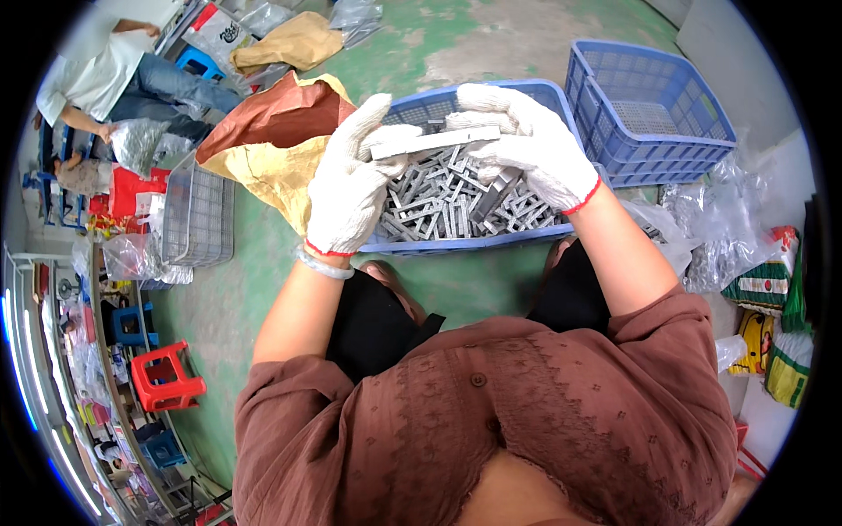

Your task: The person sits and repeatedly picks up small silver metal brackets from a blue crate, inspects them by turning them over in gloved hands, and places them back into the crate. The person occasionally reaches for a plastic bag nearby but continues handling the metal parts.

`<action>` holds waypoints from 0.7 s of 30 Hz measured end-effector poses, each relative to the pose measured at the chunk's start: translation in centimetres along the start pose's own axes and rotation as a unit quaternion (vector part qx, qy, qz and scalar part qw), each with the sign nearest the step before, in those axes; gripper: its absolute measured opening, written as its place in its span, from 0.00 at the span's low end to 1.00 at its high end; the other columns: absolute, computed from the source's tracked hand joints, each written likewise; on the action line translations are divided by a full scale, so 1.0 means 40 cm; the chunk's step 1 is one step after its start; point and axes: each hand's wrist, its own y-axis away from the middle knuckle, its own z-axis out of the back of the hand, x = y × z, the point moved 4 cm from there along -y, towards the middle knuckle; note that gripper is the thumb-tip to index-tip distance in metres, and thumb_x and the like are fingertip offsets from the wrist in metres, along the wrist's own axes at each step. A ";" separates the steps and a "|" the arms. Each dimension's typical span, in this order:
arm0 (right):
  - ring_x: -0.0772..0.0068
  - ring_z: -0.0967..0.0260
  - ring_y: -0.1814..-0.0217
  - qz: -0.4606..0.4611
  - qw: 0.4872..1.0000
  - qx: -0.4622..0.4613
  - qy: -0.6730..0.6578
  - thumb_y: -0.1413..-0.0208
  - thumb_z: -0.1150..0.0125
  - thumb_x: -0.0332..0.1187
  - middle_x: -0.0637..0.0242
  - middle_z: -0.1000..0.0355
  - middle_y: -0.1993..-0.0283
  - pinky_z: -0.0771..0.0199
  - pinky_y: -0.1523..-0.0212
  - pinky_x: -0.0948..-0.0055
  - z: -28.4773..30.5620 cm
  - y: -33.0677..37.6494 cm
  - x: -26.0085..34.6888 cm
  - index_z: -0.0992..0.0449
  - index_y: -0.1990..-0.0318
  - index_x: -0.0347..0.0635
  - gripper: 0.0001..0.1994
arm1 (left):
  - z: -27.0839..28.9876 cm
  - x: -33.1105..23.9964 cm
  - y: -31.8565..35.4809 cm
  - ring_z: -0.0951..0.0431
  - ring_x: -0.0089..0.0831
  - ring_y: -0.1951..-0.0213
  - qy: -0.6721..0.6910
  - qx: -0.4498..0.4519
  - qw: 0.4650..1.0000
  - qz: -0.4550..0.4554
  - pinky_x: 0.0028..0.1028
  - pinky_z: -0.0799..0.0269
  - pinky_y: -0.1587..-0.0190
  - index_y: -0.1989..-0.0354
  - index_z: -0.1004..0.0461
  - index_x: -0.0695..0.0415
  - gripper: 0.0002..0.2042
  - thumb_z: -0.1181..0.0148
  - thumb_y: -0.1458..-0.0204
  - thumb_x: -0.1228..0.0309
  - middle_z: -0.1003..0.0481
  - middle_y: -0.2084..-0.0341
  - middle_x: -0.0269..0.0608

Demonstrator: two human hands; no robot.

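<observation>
From my end I count one left hand and one right hand, with one long pale bar between them. I have one blue crate holding dozens of metal pieces, one stack of blue crates, one grey crate, one open yellow sack, one tan sack, one bracelet, one red stool at left and, as far as the warped rim lets me tell, three blue stools.

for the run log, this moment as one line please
left hand: gloved, holding grey bar; right hand: gloved, at bar's right end; below: grey pieces in blue crate; beside crate: open sack
</observation>
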 end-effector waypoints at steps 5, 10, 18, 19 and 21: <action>0.71 0.24 0.54 -0.007 1.000 -0.013 0.008 0.43 0.44 0.19 0.53 0.28 0.43 0.19 0.62 0.75 0.000 0.001 -0.001 0.37 0.34 0.35 0.27 | -0.012 -0.010 0.001 0.25 0.42 0.48 -0.002 0.006 1.000 -0.005 0.48 0.28 0.40 0.32 0.44 0.63 0.32 0.40 0.47 0.75 0.26 0.50 0.52; 0.71 0.24 0.55 -0.009 0.999 -0.024 0.027 0.43 0.43 0.18 0.53 0.27 0.44 0.19 0.63 0.75 -0.004 0.000 0.000 0.37 0.35 0.34 0.26 | -0.014 -0.013 0.001 0.25 0.43 0.47 0.004 0.010 1.000 -0.006 0.47 0.28 0.41 0.33 0.43 0.63 0.32 0.41 0.47 0.77 0.27 0.50 0.52; 0.72 0.25 0.54 0.006 1.000 -0.027 0.010 0.47 0.42 0.19 0.51 0.34 0.36 0.20 0.59 0.76 -0.012 0.007 0.004 0.44 0.30 0.37 0.35 | -0.033 -0.052 0.024 0.24 0.37 0.47 -0.115 -0.028 0.993 -0.025 0.31 0.27 0.45 0.35 0.39 0.66 0.26 0.46 0.44 0.83 0.27 0.46 0.53; 0.72 0.25 0.53 0.014 1.000 -0.022 0.014 0.48 0.42 0.19 0.51 0.36 0.34 0.20 0.59 0.76 -0.010 0.007 0.004 0.45 0.30 0.37 0.35 | -0.039 -0.054 0.028 0.23 0.37 0.47 -0.124 -0.015 0.990 -0.064 0.32 0.28 0.44 0.36 0.36 0.66 0.24 0.45 0.43 0.82 0.26 0.46 0.53; 0.71 0.25 0.52 0.032 0.999 -0.012 0.022 0.48 0.43 0.19 0.51 0.40 0.31 0.21 0.58 0.75 -0.001 0.003 -0.002 0.46 0.29 0.39 0.37 | -0.050 -0.055 0.036 0.23 0.38 0.47 -0.138 0.012 0.980 -0.142 0.33 0.28 0.44 0.39 0.31 0.67 0.21 0.44 0.42 0.81 0.26 0.45 0.51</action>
